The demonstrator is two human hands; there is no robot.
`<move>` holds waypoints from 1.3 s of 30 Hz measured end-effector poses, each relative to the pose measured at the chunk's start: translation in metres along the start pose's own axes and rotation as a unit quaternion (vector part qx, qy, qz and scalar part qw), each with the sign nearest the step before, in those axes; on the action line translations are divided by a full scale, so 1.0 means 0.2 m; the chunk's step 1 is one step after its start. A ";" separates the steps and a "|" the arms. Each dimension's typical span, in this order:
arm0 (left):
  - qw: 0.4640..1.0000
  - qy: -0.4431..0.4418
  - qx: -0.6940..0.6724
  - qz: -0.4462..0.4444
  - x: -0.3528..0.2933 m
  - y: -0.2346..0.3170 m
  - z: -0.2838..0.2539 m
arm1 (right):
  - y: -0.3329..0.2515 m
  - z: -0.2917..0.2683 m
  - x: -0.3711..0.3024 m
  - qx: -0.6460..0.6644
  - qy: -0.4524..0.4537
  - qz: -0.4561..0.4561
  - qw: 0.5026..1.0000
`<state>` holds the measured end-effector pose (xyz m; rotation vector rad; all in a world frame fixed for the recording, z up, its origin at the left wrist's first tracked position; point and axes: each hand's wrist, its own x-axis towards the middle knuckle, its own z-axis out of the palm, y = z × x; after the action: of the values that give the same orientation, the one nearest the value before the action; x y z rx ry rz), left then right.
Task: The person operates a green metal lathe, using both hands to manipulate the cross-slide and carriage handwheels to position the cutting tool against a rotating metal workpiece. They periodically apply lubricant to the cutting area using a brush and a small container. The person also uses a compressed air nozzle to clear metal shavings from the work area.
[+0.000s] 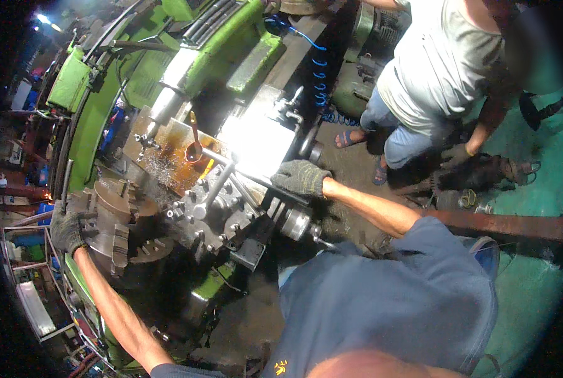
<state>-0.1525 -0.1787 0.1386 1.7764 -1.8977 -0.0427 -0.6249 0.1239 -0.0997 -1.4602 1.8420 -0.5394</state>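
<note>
Both my hands wear dark grey knit gloves. My left hand (67, 227) is at the left side of a large metal lathe chuck (120, 211) with stepped jaws, its fingers apart against the chuck's edge. An upright thin rod (68, 179) stands just above that hand; whether they touch is unclear. My right hand (300, 177) is closed over the far end of a long metal bar (250, 176), which slants across the tool post (212, 208). Several bolts ring the tool post. The fingers' undersides on the right hand are hidden.
Behind the tool post, a small pot with a brush (194, 151) stands on an oily plate (168, 142) strewn with metal chips. The green lathe body (224, 47) fills the back. A coiled blue hose (320, 82) hangs near another person (432, 75) at the right.
</note>
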 end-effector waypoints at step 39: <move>0.934 0.210 0.208 0.201 -0.24 -0.01 0.02 | -1.02 -0.68 0.75 -0.134 0.127 -0.340 0.922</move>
<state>-0.1527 -0.1345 0.1180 1.4385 -1.9907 0.8745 -0.6071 -0.0894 0.0916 -2.3327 1.6006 -0.8627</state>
